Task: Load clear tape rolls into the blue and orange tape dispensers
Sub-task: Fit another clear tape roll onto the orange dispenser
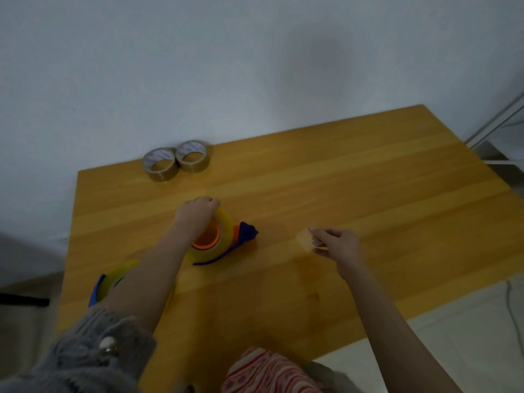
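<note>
While the left hand point(198, 215) lies over the top of a clear tape roll point(225, 231), fingers curled round its far rim and gripping it, the right hand point(336, 243) pinches a small piece of clear tape point(304, 239) between thumb and fingertips.

- Roll position: seated around the orange hub point(205, 236) of a blue and orange tape dispenser point(248, 234), which lies flat on the wooden tabletop point(354, 180) a little left of centre. The dispenser's blue nose points toward 3 o'clock.
- Tape piece: at 3 o'clock from the dispenser nose, apart from it. The frame is blurred, so I cannot tell whether it touches the wood or is joined to the roll.
- Second dispenser point(95, 290): at 7 o'clock from the first, near the left tabletop edge. Only a blue edge shows. It carries a second clear roll point(116, 275), and both are largely hidden behind the left forearm.
- Spare rolls: two brownish tape rolls point(160, 165) lie flat at 11 o'clock, touching each other, at the far edge against the pale wall point(255, 66).
- Person: grey knit sleeve point(85, 361) with a pearl-like button point(107, 345) on the left arm, pushed up above the forearm. The right forearm is bare. Red-and-white patterned cloth point(269, 373) shows at 6 o'clock.
- Surroundings: pale floor point(453, 344) at 4 o'clock, with a thin cable point(513, 310) lying on it.
</note>
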Demonstrator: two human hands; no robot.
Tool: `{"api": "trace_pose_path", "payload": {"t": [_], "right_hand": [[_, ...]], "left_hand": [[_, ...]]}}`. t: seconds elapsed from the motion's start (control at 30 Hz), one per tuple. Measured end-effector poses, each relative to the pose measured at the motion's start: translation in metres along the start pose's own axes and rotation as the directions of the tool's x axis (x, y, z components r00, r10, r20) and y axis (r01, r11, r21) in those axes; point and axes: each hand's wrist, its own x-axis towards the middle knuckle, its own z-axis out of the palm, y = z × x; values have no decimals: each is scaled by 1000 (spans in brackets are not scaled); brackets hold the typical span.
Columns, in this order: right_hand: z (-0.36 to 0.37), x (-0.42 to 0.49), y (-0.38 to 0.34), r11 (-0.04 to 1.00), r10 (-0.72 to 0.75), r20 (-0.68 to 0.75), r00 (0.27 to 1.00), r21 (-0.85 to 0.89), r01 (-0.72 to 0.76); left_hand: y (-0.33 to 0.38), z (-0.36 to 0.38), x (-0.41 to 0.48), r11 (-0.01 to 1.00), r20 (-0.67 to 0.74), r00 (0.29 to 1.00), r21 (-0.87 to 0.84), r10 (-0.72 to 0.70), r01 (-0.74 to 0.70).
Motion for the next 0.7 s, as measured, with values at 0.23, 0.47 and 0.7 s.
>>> {"api": "trace_pose_path", "payload": {"t": [0.23, 0.47, 0.7], "right_hand": [[-1, -7, 0, 997, 23, -11, 1000, 74, -22], [18, -17, -10, 993, 47, 83, 995, 100, -55], [52, -29, -41, 999, -35, 128, 991, -3, 35]], "left_hand": [[9, 14, 11, 996, 5, 996, -24, 89, -89], [15, 19, 21, 992, 108, 988, -59, 113, -107], [41, -16, -22, 431, -148, 977, -900, -156, -68]]}}
